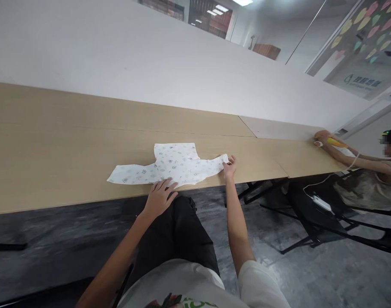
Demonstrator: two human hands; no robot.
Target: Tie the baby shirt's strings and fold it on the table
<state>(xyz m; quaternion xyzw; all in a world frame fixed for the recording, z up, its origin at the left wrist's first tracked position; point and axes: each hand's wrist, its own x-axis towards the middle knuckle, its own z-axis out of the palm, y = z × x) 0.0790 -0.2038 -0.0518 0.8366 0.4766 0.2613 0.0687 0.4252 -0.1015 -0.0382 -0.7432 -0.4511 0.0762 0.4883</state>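
Note:
A small white long-sleeved shirt (176, 162) with a tiny print lies spread on the wooden table, its body pointing away from me and its sleeves out to both sides. At the right sleeve's cuff, my right hand (229, 167) is closed, pinching the fabric's end. My left hand (161, 197) rests with fingers stretched out and apart over the shirt's near edge, by the table's front edge. The left sleeve (131, 174) lies flat, untouched by either hand.
The long wooden table (70, 145) runs along a white wall (102, 55). At the far right, another person (368, 171) works with their hands on the table. Black folding chairs (298, 205) and a white power strip (323, 204) with a cable are below on that side.

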